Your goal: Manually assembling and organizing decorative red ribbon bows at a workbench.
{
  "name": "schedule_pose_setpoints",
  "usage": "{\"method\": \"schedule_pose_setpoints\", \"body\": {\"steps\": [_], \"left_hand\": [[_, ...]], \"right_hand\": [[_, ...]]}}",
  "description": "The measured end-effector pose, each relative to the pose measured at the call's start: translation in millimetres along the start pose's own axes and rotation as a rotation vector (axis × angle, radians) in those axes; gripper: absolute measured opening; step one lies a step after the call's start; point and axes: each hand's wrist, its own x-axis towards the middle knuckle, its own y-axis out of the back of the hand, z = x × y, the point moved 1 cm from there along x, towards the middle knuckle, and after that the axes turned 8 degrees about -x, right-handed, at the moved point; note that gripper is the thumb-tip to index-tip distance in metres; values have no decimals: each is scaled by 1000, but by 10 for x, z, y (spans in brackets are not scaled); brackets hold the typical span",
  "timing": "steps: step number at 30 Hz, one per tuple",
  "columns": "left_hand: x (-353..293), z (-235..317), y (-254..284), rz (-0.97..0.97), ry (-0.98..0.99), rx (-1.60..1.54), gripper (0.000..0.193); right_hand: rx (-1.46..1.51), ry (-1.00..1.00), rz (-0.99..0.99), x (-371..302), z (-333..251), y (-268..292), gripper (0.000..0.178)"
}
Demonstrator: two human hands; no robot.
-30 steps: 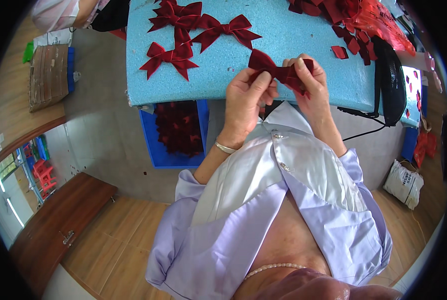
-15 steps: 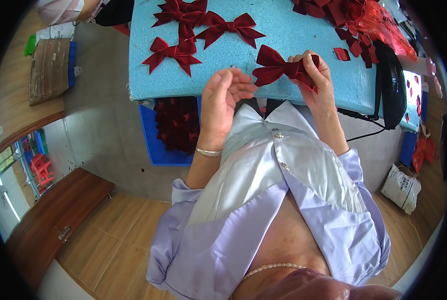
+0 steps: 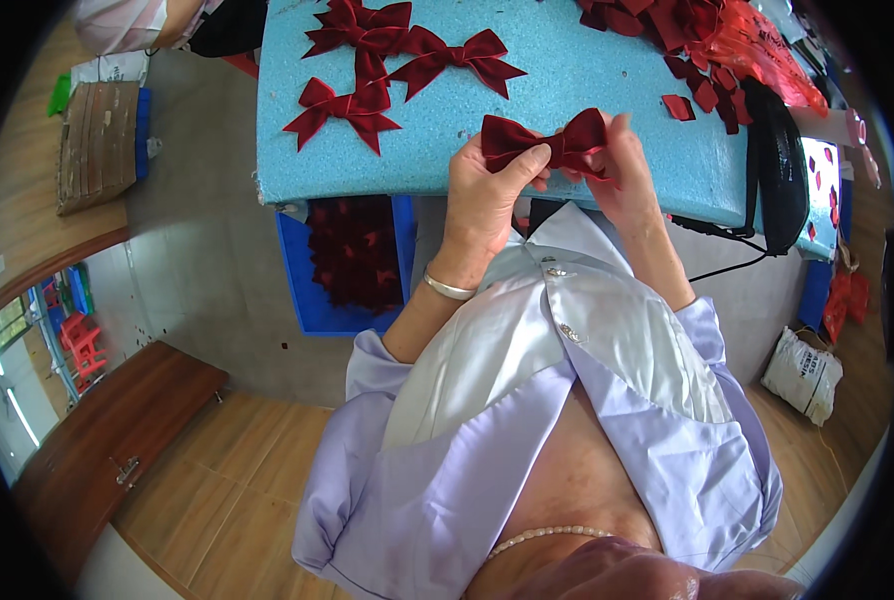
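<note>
A dark red velvet bow [image 3: 582,136] is between my two hands over the front edge of the light-blue table [image 3: 427,165]. My left hand [image 3: 487,195] is closed on it, the thumb pressed near the bow's middle knot. At the bow's right side, my right hand [image 3: 629,178] grips it, with some fingers hidden behind the velvet. Similar bows lie flat on the table to the left: one bow [image 3: 342,112] nearest me, another bow [image 3: 459,64] right of it, and overlapping bows [image 3: 362,28] at the back.
Loose red velvet pieces [image 3: 707,95] and a red plastic bag [image 3: 752,60] lie at the table's back right. A black padded item [image 3: 775,165] hangs over the right edge. Below the table's left part, a blue crate [image 3: 342,322] holds many dark red pieces.
My left hand has moved right and closed on the bow, which it was apart from before. The bow has shifted slightly and turned level between both hands.
</note>
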Motion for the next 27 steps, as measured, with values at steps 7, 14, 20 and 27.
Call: {"method": "schedule_pose_setpoints", "body": {"steps": [7, 14, 20, 27], "left_hand": [[21, -6, 38, -33, -12, 39, 15], [19, 27, 63, -13, -42, 138, 20], [16, -44, 74, -12, 34, 380, 24], [-1, 54, 162, 34, 10, 240, 17]], "right_hand": [[-196, -7, 138, -29, 50, 72, 20], [-668, 218, 72, 56, -315, 24, 21], [-1144, 330, -281, 369, -537, -407, 19], [-931, 115, -122, 537, -227, -505, 16]]}}
